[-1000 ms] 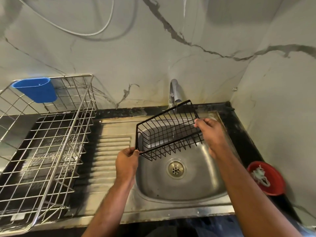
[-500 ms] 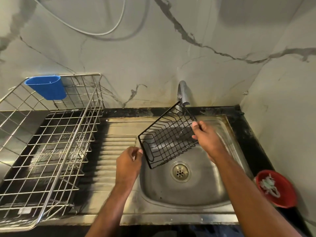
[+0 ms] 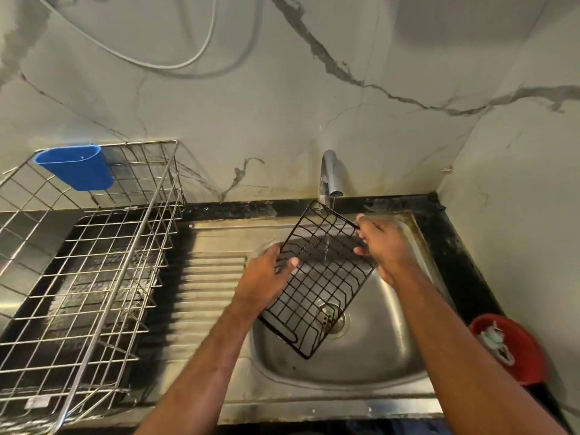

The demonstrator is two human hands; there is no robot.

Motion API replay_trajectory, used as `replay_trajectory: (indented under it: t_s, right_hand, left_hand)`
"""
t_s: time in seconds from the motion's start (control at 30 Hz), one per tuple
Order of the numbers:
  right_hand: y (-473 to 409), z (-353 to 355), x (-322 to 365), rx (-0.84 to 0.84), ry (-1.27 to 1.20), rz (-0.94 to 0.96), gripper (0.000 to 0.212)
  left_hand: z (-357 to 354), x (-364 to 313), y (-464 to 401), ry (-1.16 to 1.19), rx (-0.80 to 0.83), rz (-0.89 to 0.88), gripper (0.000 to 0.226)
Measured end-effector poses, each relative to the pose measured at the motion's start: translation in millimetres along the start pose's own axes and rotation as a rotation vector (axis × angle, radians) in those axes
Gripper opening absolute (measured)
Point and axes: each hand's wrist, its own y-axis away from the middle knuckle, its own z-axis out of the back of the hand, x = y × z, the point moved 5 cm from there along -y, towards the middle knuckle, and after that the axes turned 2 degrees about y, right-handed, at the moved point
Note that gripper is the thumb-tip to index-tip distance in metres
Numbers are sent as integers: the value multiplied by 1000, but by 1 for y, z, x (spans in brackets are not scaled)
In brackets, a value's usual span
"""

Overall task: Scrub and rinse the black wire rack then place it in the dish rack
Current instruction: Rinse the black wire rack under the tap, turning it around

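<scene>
Evidently rinsing: the left hand (image 3: 266,277) and right hand (image 3: 384,246) each clamp an edge of the black wire rack (image 3: 320,277) between them, under the tap's stream. Next likely turning it, then reaching beyond the left hand to the steel wire dish rack (image 3: 94,262).

Dim, warm-greenish light from above/behind the camera. Soft big shadow on marble wall (image 3: 314,98) top right; hose (image 3: 175,62) casts a doubled shadow. Glare on sink basin (image 3: 392,334) and drainboard ridges (image 3: 207,290). Strong wide-angle bowing at edges; slight softness overall, forearms blurred near bottom.
</scene>
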Motion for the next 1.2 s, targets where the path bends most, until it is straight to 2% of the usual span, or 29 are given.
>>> replay_trajectory:
  t_s: [0.07,0.13,0.27,0.43,0.47,0.53,0.6,0.67,0.9,1.07,1.2]
  right_hand:
    - [-13,-1,-6,14,-6,-33,25]
    - [-27,-2,-14,16,-13,-73,25]
    - [-48,-15,-8,8,124,5,25]
    - [-45,-34,5,-53,439,352,37]
    - [-41,-35,2,-76,434,370,37]
    - [-37,-38,-14,-80,387,284,43]
    - [-34,-49,-35,53,395,128,43]
    - [-31,-58,-46,176,376,74,37]
    - [-44,-68,-45,233,93,103,23]
    - [-51,-82,-42,274,-26,139,23]
    - [-55,-89,-43,312,-93,165,25]
  left_hand:
    - [-3,-2,-1,-175,-69,-12,27]
    - [-3,-7,0,-293,-124,-28,24]
    - [-9,-16,8,-120,-78,22,28]
    - [2,-16,18,-17,-162,91,31]
    - [5,-16,21,11,-180,108,31]
    - [10,-18,28,73,-225,136,32]
    - [11,-21,33,144,-271,151,31]
    - [11,-21,36,219,-318,157,24]
    - [6,-10,39,231,-439,166,13]
    - [-10,-5,49,235,-443,201,9]
    - [-23,-1,52,373,-419,249,15]
